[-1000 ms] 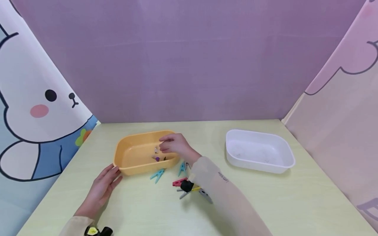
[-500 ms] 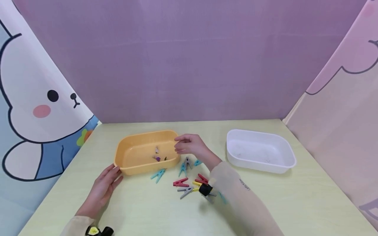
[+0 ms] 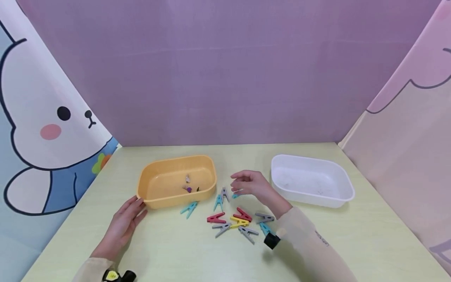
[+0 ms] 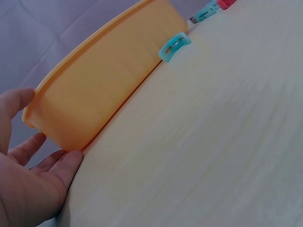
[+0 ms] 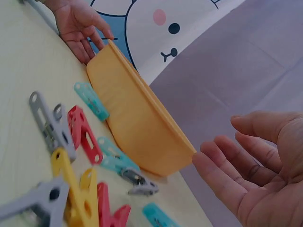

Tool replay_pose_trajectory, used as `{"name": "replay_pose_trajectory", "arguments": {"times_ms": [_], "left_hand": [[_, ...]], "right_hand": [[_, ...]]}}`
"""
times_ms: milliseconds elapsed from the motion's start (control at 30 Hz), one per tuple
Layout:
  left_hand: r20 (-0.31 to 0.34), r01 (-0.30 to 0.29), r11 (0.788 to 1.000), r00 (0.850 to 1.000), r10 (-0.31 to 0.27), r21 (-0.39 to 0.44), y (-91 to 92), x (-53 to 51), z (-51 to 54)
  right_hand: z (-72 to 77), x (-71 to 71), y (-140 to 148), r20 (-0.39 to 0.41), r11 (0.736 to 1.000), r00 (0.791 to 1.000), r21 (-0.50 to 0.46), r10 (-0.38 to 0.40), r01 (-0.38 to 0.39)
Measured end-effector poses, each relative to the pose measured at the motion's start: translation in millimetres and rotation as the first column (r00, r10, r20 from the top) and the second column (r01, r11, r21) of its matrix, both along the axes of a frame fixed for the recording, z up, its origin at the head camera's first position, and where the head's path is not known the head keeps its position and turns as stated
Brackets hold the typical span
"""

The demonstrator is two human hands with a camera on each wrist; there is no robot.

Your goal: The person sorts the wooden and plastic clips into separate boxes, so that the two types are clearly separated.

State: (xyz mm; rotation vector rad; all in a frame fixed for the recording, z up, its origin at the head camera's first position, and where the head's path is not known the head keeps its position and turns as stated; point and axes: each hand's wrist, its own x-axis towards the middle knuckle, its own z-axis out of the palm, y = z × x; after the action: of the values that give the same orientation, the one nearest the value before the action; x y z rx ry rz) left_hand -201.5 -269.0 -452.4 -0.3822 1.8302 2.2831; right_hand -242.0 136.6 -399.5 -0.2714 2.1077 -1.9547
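Observation:
My left hand (image 3: 123,225) rests at the near left corner of the yellow-orange basin (image 3: 165,201). In the left wrist view, a fingertip touches the rim and the thumb lies low by the base. Small items, one of them a purple piece (image 3: 189,190), lie inside the basin. My right hand (image 3: 255,186) hovers between the two basins with loosely bent fingers and holds nothing. Below and left of it, clothespins are scattered on the table: red ones (image 3: 216,218), a yellow one (image 3: 240,222), grey ones (image 3: 222,228) and teal ones (image 3: 189,209). The right hand partly hides a teal clothespin (image 3: 236,195).
A white basin (image 3: 310,198) stands on the right of the pale table (image 3: 169,250), with a few faint marks on its floor. A purple backdrop (image 3: 225,78) rises behind the table. Printed cloths (image 3: 42,90) flank both sides.
My right hand has moved out of the yellow-orange basin to the right, uncovering more clothespins. The left hand stays at the basin's corner.

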Motion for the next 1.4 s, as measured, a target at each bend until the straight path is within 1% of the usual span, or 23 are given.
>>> {"name": "replay_pose_trajectory", "arguments": {"times_ms": [100, 233, 333, 400, 567, 667, 833, 900, 1133, 1267, 1400], "left_hand": [[0.006, -0.005, 1.0, 1.0, 0.005, 0.004, 1.0, 0.5, 0.8], [0.012, -0.015, 1.0, 1.0, 0.015, 0.001, 2.3, 0.5, 1.4], [0.008, -0.021, 1.0, 1.0, 0.022, -0.015, 4.3, 0.8, 1.9], [0.008, -0.031, 0.999, 0.999, 0.031, -0.034, 6.9, 1.3, 2.8], [0.008, -0.033, 0.993, 0.999, 0.034, -0.11, 15.3, 4.6, 6.6], [0.001, -0.029, 0.989, 1.0, 0.03, -0.145, 20.5, 9.0, 9.1], [0.001, -0.027, 0.985, 1.0, 0.028, -0.173, 27.9, 19.5, 12.6], [0.003, -0.029, 0.983, 1.0, 0.03, -0.18, 30.7, 24.8, 13.5], [-0.01, -0.055, 0.983, 0.998, 0.054, -0.176, 46.5, 40.8, 17.2], [-0.048, -0.037, 0.983, 0.998, 0.029, -0.181, 57.0, 45.9, 21.9], [-0.082, -0.002, 0.982, 0.997, -0.014, -0.191, 66.1, 48.7, 25.6]], "right_hand": [[-5.1, 5.8, 16, -0.006, 1.0, 1.0, 0.006, 0.003, -0.003], [-8.8, 15.0, 35, -0.028, 1.0, 0.999, -0.007, 0.027, -0.027], [-12.3, 21.9, 50, -0.038, 0.999, 0.999, -0.026, 0.033, -0.034], [-13.8, 26.7, 59, -0.042, 0.999, 0.999, -0.022, 0.029, -0.03], [-13.4, 38.3, 84, -0.058, 1.0, 0.998, 0.001, 0.006, -0.006], [-10.2, 45.3, 100, -0.068, 1.0, 0.998, 0.001, -0.013, 0.013], [-5.0, 56.2, 127, -0.099, 0.998, 0.993, 0.001, -0.059, 0.059], [-4.2, 59.9, 139, -0.119, 0.997, 0.99, -0.004, -0.079, 0.079], [0.4, 71.2, 181, -0.205, 0.994, 0.974, -0.051, -0.101, 0.092], [3.0, 77.3, 206, -0.231, 0.989, 0.962, -0.066, -0.144, 0.132], [2.6, 82.7, 229, -0.264, 0.98, 0.949, -0.141, -0.172, 0.139]]}}
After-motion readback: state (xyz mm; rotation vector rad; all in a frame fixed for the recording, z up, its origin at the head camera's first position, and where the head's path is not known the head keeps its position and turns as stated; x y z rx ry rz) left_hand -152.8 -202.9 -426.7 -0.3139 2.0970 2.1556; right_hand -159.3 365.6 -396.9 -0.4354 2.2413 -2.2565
